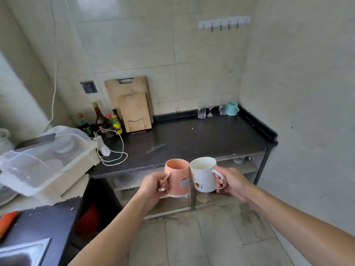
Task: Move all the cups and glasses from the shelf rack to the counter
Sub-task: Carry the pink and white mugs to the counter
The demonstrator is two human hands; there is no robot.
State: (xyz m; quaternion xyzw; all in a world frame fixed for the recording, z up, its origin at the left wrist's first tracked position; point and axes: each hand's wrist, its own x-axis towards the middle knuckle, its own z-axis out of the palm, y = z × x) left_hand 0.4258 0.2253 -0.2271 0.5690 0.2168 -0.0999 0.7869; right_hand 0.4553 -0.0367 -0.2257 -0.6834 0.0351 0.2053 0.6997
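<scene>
My left hand (153,187) grips the handle of a pink plastic cup (177,177). My right hand (231,182) grips the handle of a white printed mug (204,174). Both are upright, side by side, in the air just in front of the dark counter (192,139). At the counter's back right stand a clear glass (201,111), a small stemmed glass (210,110), another clear glass (222,109) and a teal cup (232,108). The shelf rack (240,166) lies under the counter; a small bowl-like item (238,160) shows on its upper shelf.
Two wooden cutting boards (132,106) lean on the back wall. Sauce bottles (107,121) and a white charger with cable (107,150) sit at the counter's left. A plastic dish bin (50,160) stands left, a sink (21,254) bottom left. Wall hooks (223,23) hang above.
</scene>
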